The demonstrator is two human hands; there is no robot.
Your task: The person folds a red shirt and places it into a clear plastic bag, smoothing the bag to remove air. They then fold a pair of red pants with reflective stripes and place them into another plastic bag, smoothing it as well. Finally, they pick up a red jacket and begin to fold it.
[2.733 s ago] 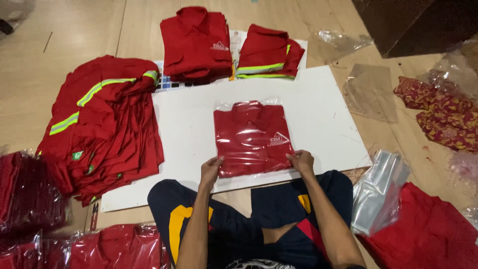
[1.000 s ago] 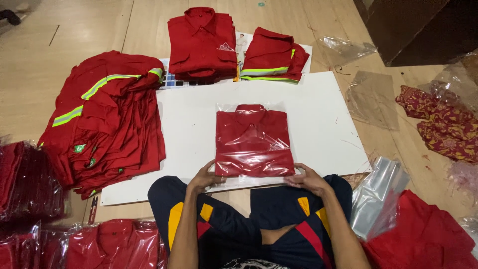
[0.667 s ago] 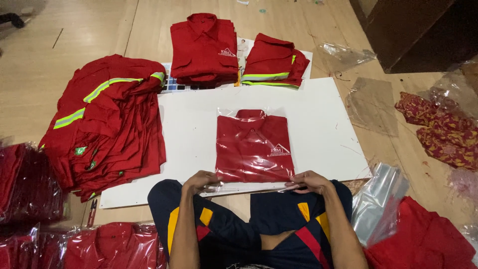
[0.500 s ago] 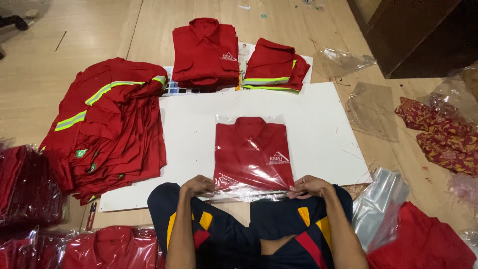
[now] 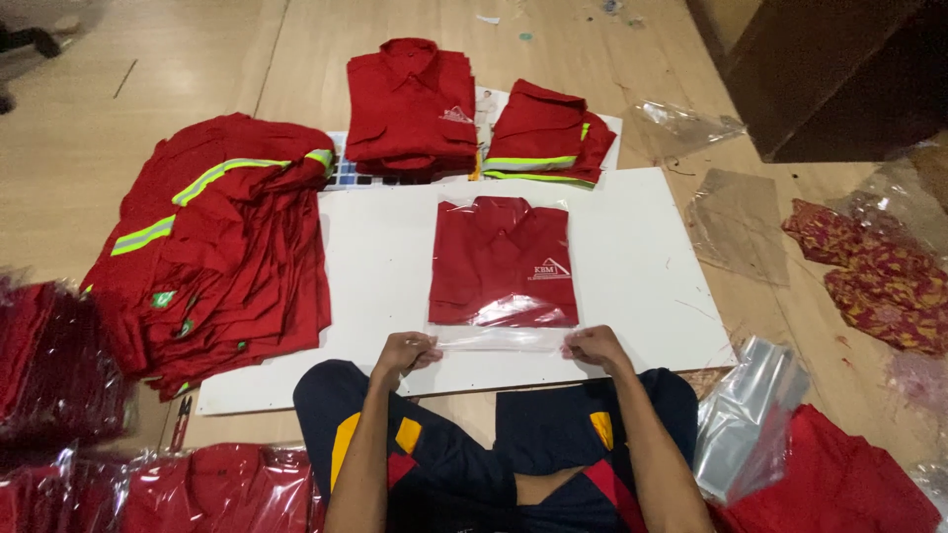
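A folded red shirt in a clear plastic bag lies on a white board on the floor. The bag's open flap stretches out flat toward me past the shirt. My left hand pinches the flap's left corner and my right hand pinches its right corner. Both hands rest at the board's near edge, above my crossed legs.
Unfolded red shirts with reflective stripes are piled at the left. Two folded red shirts lie beyond the board. Bagged shirts sit at the near left. Empty clear bags and patterned cloth lie right. A dark cabinet stands far right.
My hands slid from the bagged shirt's lower corners down to the flap and pulled it out flat toward me. The camera view shifted slightly.
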